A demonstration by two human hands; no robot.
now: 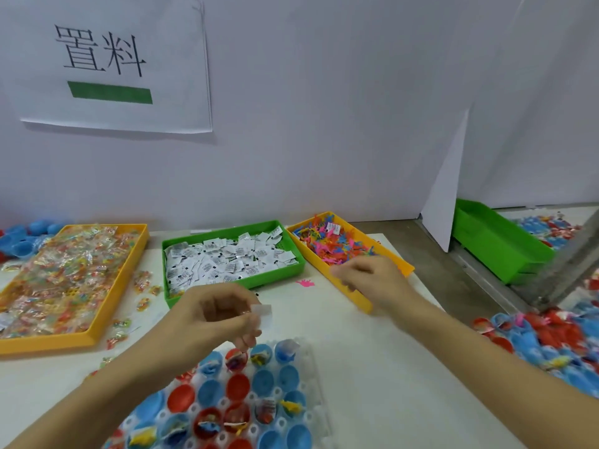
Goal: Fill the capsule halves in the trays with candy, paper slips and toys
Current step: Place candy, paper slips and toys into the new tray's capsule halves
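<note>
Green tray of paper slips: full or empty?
Full: the green tray holds a heap of white paper slips covering nearly its whole floor.

A big white paper sign (113, 63) hangs on the wall (324, 108) in the upper left of the picture. It has two large black signs of writing on it, and a green bar under them. The wall is pale and plain and fills the whole top half. A white board (449, 192) leans against the wall, right of the middle. Just beside it, at the right, sits a green bin (496, 244). A grey strip (479, 280) runs along the table's right side, from the board down toward the right edge.
</note>
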